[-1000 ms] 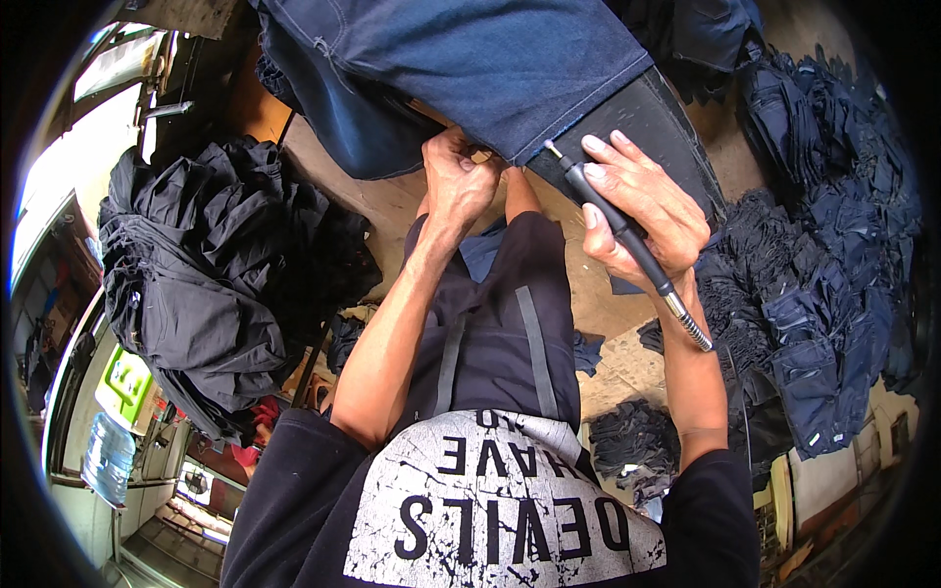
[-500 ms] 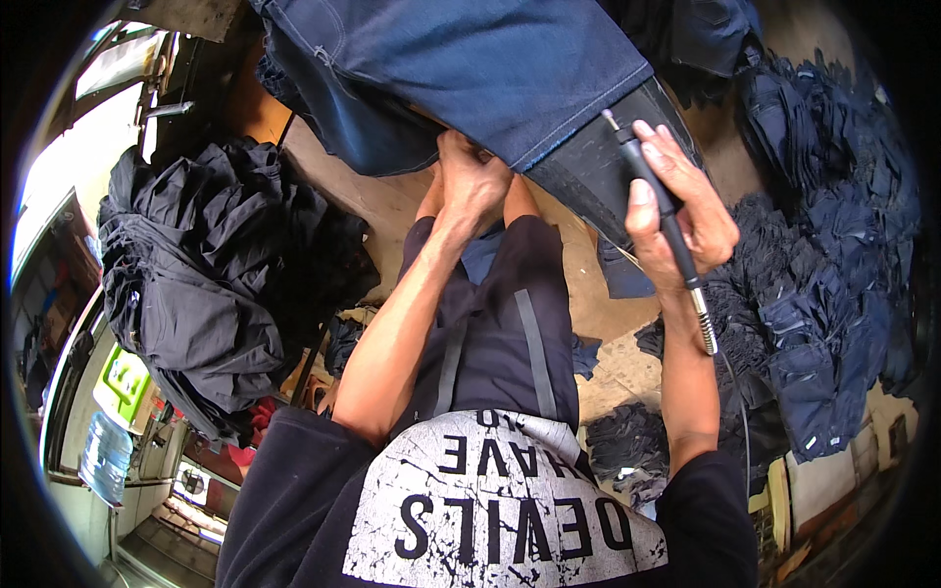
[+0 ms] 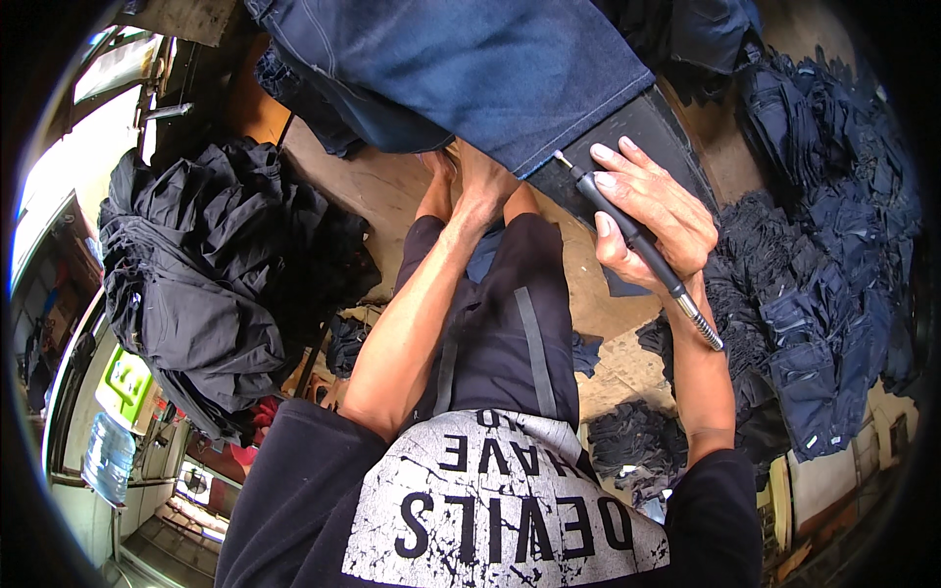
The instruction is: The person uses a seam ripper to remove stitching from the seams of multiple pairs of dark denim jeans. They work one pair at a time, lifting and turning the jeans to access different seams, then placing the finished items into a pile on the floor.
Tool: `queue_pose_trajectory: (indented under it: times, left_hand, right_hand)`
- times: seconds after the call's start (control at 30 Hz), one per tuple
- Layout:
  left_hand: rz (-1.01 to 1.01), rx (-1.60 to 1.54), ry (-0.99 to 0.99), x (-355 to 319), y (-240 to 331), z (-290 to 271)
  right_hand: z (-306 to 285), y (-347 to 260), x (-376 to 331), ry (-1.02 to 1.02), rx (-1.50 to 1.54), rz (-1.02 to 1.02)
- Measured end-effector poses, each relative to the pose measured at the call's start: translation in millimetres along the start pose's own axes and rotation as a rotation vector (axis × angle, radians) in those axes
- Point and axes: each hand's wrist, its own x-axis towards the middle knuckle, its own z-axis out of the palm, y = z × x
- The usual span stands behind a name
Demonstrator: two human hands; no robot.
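My right hand (image 3: pixel 652 220) grips a slim black rotary tool handpiece (image 3: pixel 637 240); left hand (image 3: pixel 480 186) pinches the dark blue denim jeans leg (image 3: pixel 490 69). Heaped black garments (image 3: pixel 206 284) crowd left.

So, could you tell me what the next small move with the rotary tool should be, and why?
Probably ease the tool tip onto the hem of the blue jeans: the right hand holds it just short of the edge, and the left hand grips the cloth.

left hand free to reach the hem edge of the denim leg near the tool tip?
Probably yes. The left hand already grips the denim leg at its lower edge, and bare fabric runs from it to the tool tip. Only the right hand crowds that end.
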Motion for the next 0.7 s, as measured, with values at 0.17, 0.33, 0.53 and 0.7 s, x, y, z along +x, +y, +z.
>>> queue_pose_trajectory:
  times: [0.17,0.33,0.53,0.7]
  left_hand:
    - [-0.028,-0.021,0.019,-4,6,-3]
    - [-0.077,-0.059,0.045,-12,9,-5]
    - [-0.105,-0.075,0.058,-18,17,-7]
    - [-0.118,-0.086,0.068,-18,19,-8]
  right_hand:
    - [1,0,0,0.016,-0.016,0.005]
    - [0,2,0,0.031,-0.042,0.013]
    - [-4,-6,-5,0.064,-0.052,0.028]
    - [-4,-4,-6,0.098,-0.06,0.041]
